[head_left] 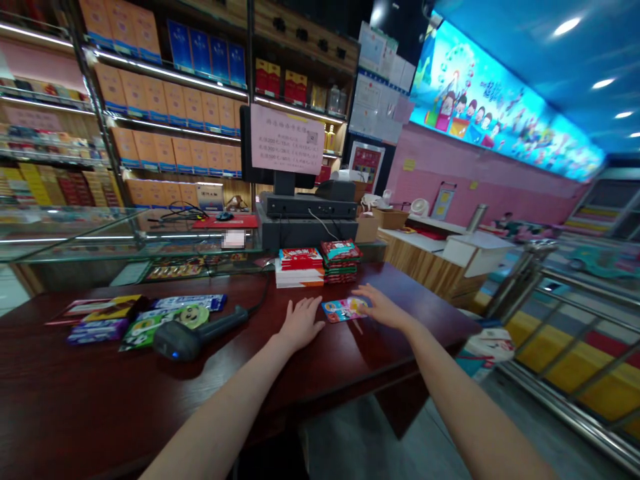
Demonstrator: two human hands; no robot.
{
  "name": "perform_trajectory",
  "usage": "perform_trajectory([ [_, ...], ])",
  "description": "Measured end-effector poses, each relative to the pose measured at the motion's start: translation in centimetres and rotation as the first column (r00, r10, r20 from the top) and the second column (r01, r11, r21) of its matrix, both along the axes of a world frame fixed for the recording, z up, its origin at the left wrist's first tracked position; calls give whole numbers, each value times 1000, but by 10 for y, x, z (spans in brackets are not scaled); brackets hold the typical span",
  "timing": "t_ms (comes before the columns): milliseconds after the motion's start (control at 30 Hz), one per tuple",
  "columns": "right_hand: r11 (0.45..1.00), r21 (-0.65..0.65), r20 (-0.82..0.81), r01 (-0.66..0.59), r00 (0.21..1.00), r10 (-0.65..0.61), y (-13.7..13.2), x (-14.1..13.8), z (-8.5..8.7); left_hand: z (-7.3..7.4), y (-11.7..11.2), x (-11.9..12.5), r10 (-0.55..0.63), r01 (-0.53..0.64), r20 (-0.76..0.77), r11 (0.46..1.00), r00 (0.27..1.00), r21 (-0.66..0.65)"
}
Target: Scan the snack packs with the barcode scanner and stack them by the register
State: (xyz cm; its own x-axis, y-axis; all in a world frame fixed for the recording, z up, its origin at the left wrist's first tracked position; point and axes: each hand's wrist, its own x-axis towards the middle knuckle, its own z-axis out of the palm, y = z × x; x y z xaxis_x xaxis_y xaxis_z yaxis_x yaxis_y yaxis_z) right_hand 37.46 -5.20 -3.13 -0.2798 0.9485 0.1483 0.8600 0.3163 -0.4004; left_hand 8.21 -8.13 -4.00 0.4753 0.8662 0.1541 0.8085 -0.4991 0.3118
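Note:
My left hand [301,321] lies flat and open on the dark red counter [75,400], fingers stretched forward. My right hand [381,307] hovers open just right of a small colourful packet [344,309], its fingertips at the packet's far edge. The packet lies flat between the two hands. Behind them stand a stack of red-and-white packs [300,268] and a stack of red-and-green packs [341,261].
A black barcode scanner [197,333] lies on several snack packets [135,319] at the left. A cash register with a pink notice [305,200] stands behind, with a glass display case [70,233] and stocked shelves. Metal railings [565,320] run at the right.

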Motion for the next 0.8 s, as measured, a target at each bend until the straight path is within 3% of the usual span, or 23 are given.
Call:
perform_trajectory([
  [267,997,-11,8,-74,997,75,2,-57,9,14,-5,-40,76,-74,-21,995,997,65],
  [533,989,4,6,-151,989,151,6,-111,18,38,-7,-83,163,-160,-11,978,987,135],
  [800,969,37,-12,-242,970,243,10,-168,30,50,1,-143,267,-263,-5,951,964,162],
])
